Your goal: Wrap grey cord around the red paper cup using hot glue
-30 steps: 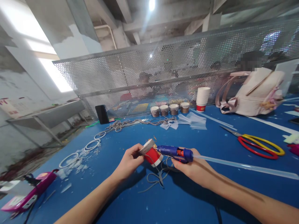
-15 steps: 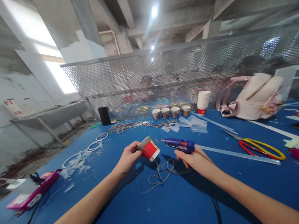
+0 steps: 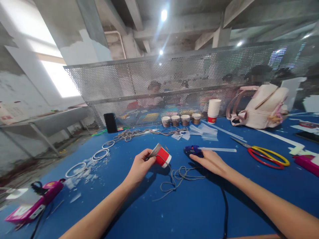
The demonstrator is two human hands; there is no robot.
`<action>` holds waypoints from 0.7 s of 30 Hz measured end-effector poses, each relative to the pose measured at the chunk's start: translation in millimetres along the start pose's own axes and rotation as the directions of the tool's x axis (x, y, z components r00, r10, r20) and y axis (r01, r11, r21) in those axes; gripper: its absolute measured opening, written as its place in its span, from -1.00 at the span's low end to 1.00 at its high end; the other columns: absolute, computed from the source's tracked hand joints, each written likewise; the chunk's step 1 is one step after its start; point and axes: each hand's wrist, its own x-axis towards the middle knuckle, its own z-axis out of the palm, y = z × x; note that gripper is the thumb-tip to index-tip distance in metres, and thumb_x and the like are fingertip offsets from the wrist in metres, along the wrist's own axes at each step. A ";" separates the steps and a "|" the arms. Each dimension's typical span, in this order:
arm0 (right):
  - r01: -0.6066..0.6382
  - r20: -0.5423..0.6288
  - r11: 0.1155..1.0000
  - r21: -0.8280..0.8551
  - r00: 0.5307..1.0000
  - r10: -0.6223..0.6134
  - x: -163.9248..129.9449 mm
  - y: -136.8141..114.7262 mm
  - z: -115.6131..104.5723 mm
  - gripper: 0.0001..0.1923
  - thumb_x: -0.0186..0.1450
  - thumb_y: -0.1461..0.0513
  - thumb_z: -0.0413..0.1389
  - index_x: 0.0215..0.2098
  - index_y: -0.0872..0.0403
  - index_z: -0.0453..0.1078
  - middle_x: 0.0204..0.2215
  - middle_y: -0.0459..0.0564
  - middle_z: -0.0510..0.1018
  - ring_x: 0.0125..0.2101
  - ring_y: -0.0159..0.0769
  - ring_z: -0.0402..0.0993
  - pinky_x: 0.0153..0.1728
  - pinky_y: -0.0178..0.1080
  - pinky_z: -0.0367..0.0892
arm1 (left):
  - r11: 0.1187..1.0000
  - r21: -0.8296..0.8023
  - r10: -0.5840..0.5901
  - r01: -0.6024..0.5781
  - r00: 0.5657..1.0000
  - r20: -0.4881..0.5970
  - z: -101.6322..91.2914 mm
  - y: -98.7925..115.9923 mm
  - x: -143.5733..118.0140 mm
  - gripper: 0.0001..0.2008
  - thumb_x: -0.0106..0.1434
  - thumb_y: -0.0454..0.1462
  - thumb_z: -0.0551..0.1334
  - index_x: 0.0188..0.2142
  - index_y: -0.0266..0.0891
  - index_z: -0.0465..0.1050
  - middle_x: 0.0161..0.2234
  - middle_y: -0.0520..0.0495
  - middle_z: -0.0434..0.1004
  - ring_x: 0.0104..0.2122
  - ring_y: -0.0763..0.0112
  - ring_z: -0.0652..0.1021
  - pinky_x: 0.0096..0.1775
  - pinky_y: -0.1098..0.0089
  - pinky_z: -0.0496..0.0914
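Note:
My left hand [image 3: 139,166] grips a red paper cup [image 3: 163,156] by its top end, which is wrapped in grey cord; the cup is tilted just above the blue table [image 3: 189,212]. A loose length of grey cord [image 3: 179,176] trails from the cup onto the table between my hands. A blue glue gun [image 3: 191,150] lies on the table to the right of the cup, with a clear glue stick [image 3: 219,150] sticking out of its back. My right hand [image 3: 211,162] rests low on the table with its fingers on the gun's handle.
Red and yellow scissors [image 3: 267,156] lie to the right. At the back are a stack of paper cups [image 3: 213,109], several cord-wrapped cups [image 3: 180,120], plastic bags [image 3: 204,130], a pale bag [image 3: 261,106], a phone [image 3: 110,122] and a mesh partition [image 3: 124,86]. White rings [image 3: 99,154] and a pink tool [image 3: 35,205] lie to the left.
My right hand has drawn the glue gun away from the cup, to the right and down onto the table. My left hand still holds the cup, now tilted lower.

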 end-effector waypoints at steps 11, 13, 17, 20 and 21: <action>0.069 -0.026 0.980 -0.185 0.997 -0.075 -58.0 -39.6 -15.5 -0.82 0.29 0.15 -0.01 -0.35 0.06 0.36 -0.37 -0.03 0.49 -0.38 -0.24 0.42 -0.39 -0.25 0.20 | 0.994 0.110 0.010 -0.012 1.000 0.021 4.6 -0.8 -2.6 -0.94 -0.03 -0.29 0.20 -0.53 -0.26 0.41 -0.60 0.11 0.39 -0.54 0.47 0.35 -0.45 0.48 0.21; 0.117 0.013 0.969 -0.216 0.993 -0.117 -51.1 -49.1 -8.8 -0.84 0.28 0.18 -0.01 -0.28 0.08 0.35 -0.33 0.01 0.49 -0.34 -0.21 0.43 -0.39 -0.25 0.20 | 0.993 0.115 0.003 -0.005 1.000 0.017 6.5 -1.2 -3.8 -0.93 -0.03 -0.29 0.21 -0.52 -0.26 0.42 -0.60 0.10 0.41 -0.55 0.47 0.35 -0.45 0.47 0.22; 0.166 0.076 0.948 -0.271 0.986 -0.151 -32.9 -54.8 4.1 -0.86 0.19 0.26 0.01 -0.30 0.14 0.36 -0.29 0.14 0.51 -0.27 -0.09 0.44 -0.33 -0.20 0.20 | 0.991 0.136 0.014 -0.014 1.000 -0.001 5.9 -1.4 -4.0 -0.92 -0.03 -0.28 0.22 -0.52 -0.26 0.43 -0.59 0.10 0.42 -0.54 0.46 0.37 -0.44 0.47 0.24; 0.187 0.099 0.951 -0.246 0.981 -0.167 -26.7 -54.9 9.6 -0.87 0.11 0.27 0.08 -0.37 0.15 0.38 -0.33 0.19 0.53 -0.29 -0.04 0.46 -0.28 -0.15 0.20 | 0.989 0.142 0.032 -0.029 0.999 -0.014 2.5 -1.4 -1.4 -0.92 -0.04 -0.28 0.22 -0.52 -0.26 0.44 -0.59 0.10 0.44 -0.54 0.46 0.38 -0.43 0.47 0.26; 0.185 0.096 0.956 -0.229 0.981 -0.166 -26.1 -54.7 10.3 -0.88 0.09 0.28 0.09 -0.38 0.15 0.38 -0.34 0.19 0.54 -0.29 -0.03 0.46 -0.27 -0.15 0.20 | 0.989 0.141 0.037 -0.034 0.999 -0.018 1.2 -1.3 -0.2 -0.92 -0.04 -0.28 0.22 -0.52 -0.26 0.44 -0.59 0.10 0.44 -0.54 0.46 0.39 -0.43 0.47 0.26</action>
